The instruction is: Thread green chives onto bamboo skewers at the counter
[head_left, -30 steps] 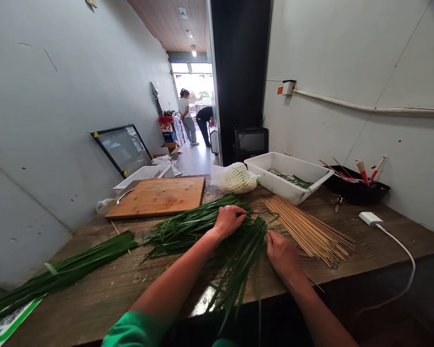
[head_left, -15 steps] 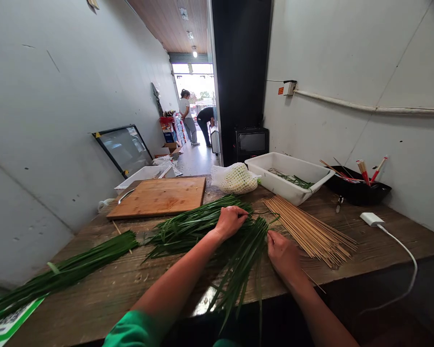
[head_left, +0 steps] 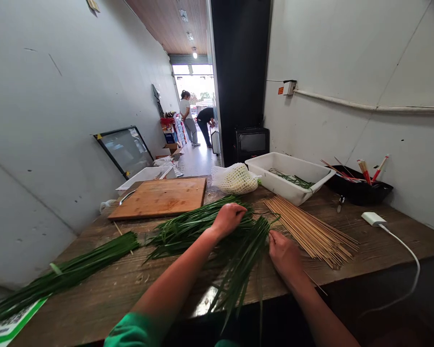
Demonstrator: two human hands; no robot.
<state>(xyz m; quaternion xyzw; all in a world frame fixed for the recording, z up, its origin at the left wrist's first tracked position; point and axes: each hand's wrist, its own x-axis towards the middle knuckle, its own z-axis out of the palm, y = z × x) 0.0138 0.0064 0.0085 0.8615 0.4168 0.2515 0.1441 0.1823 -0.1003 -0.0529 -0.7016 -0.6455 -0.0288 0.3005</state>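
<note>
My left hand [head_left: 229, 219] is over a loose pile of long green grass-like leaves [head_left: 188, 224]. Its fingertips are pinched together, and whatever they hold is too small to make out. To the right, my right hand [head_left: 285, 253] has its fingers closed at the edge of a smaller bundle of green leaves [head_left: 244, 265], near its top end. The long tips of that bundle fan down past the table's front edge. Close by on the right lies a spread of thin wooden skewers [head_left: 311, 231].
A bound leaf bundle [head_left: 68, 270] lies at left, near a cutting board [head_left: 162, 195]. Behind are a foam-netted item [head_left: 237, 178], a white tub [head_left: 285, 168] and a black tray [head_left: 372, 193]. A white adapter [head_left: 374, 219] trails its cable off the right. Two people stand near the doorway.
My left hand has shifted slightly left and up over the pile. My right hand stays almost in place at the smaller bundle. The view has moved a little.
</note>
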